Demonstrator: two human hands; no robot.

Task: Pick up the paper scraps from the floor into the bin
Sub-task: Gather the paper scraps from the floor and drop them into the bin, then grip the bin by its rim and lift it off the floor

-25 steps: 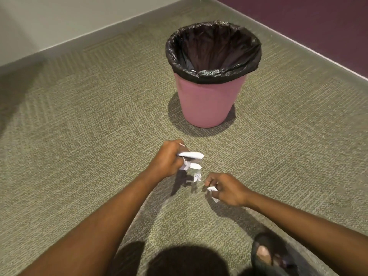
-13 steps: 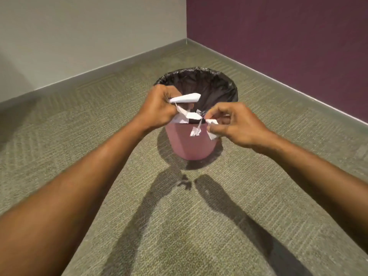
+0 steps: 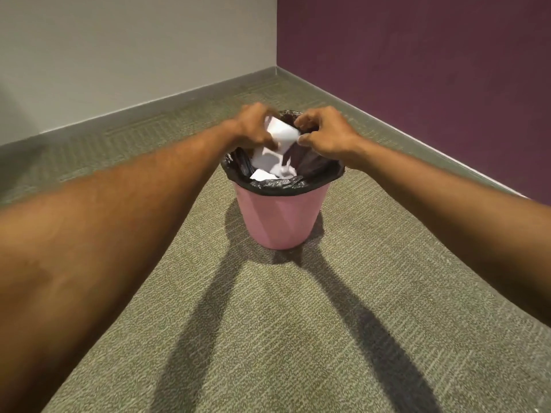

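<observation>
The left hand point(image 3: 253, 126) hung over the mouth of the bin point(image 3: 281, 217), its fingers curled loosely around a white sheet among the paper scraps point(image 3: 280, 135); motion blur made it hard to say whether it was gripping or already letting go. The right hand point(image 3: 323, 134) sat just beside it over the rim, thumb and forefinger pinched at the paper's right edge, though what it held there could not be made out.

In the head view, a second earlier both hands had been low at the carpet point(image 3: 283, 323), gathering the scraps in front of the bin; half a second earlier they were lifted and closing on it. Now they were directly above the black liner point(image 3: 280, 183), and more white pieces showed below them, inside the liner, some probably mid-fall. No paper was visible on the stretch of carpet in view, so this drop looked like the closing step, provided nothing lay out of frame.
</observation>
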